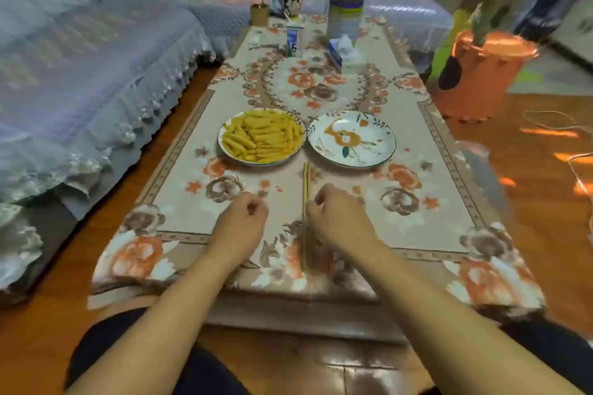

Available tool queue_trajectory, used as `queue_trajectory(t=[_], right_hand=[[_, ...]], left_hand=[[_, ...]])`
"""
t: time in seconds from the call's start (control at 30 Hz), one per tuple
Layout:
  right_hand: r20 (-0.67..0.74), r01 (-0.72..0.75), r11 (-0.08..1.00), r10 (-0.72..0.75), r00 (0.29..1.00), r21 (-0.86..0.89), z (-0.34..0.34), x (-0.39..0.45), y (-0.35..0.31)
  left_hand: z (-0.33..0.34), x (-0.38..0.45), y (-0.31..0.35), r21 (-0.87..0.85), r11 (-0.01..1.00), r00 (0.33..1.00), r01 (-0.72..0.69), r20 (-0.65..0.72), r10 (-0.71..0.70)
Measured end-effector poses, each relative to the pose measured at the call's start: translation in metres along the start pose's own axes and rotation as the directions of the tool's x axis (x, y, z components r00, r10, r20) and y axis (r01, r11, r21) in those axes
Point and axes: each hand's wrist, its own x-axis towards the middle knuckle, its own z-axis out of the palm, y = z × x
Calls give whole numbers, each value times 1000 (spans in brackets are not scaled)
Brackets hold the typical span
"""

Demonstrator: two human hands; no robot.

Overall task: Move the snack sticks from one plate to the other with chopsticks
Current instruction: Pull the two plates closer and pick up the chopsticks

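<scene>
Looking down at a long low table (pixel 449 151) covered in a beige cloth with big orange and brown flowers, set on a wooden floor. A sofa (pixel 80 80) with a lacy grey-lilac cover runs along the left side and across the far end. An orange plastic bin (pixel 481 77) stands on the floor to the right. At the far end of the table sit a milk carton (pixel 294 40), a tissue box (pixel 346 54), a tall tin (pixel 345 18) and a patterned mug (pixel 291 4) — all a bit blurry.

Mid-table, two plates sit side by side, rims nearly touching. The left plate (pixel 224 146) is piled with yellow snack sticks (pixel 263 138) — short, ridged, lying every which way. The right plate (pixel 383 151) is white with an orange flower pattern and leaves.

The chopsticks (pixel 305 179) lie flat on the cloth, side by side, tips pointing at the gap between the plates. The right hand (pixel 337 218) sits over their near half, fingers curled down right at them, but I can't tell if it's actually got them pinched. The left hand (pixel 245 213) rests just left, loosely curled, holding nothing.
</scene>
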Motion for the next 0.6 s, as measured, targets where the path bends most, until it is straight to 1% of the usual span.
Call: queue_trajectory(t=[0.03,0.07,0.13,0.2,0.3,0.37,0.4,0.47,0.5,0.53,0.57,0.6], right_hand=[[53,-27,994,33,998,-111,8,-9,-6],[52,-8,981,19,998,-195,15,-13,-9],[58,30,935,-10,998,-353,31,-20,-16],[91,21,903,20,996,-429,27,-20,-19],[155,57,841,33,987,-538,11,-23,-5],[184,64,836,45,982,-545,-1,-31,8],[195,60,848,51,980,-527,-5,-35,15],[192,76,867,23,981,-493,-14,-41,29],[191,93,862,4,982,-498,-19,-43,34],[185,82,867,12,983,-491,-23,-41,38],[167,89,885,-13,986,-456,-25,-36,41],[100,33,937,2,995,-349,-29,-26,41]], left_hand=[[-2,-4,0,63,998,999,7,39,-9],[-4,-5,3,130,991,998,14,59,-22],[-7,-4,4,160,987,997,29,64,-40],[-10,-1,2,145,989,996,37,75,-49],[-16,5,-9,34,996,992,77,99,-80],[-20,13,-11,-23,992,982,125,144,-121],[-23,19,-7,-70,984,970,167,191,-151],[-28,34,6,-234,923,929,306,288,-235],[-31,45,12,-294,889,919,351,292,-266],[-34,58,15,-347,864,924,365,248,-291],[-36,71,18,-412,837,932,360,195,-305],[-36,84,18,-489,801,938,346,147,-315]])
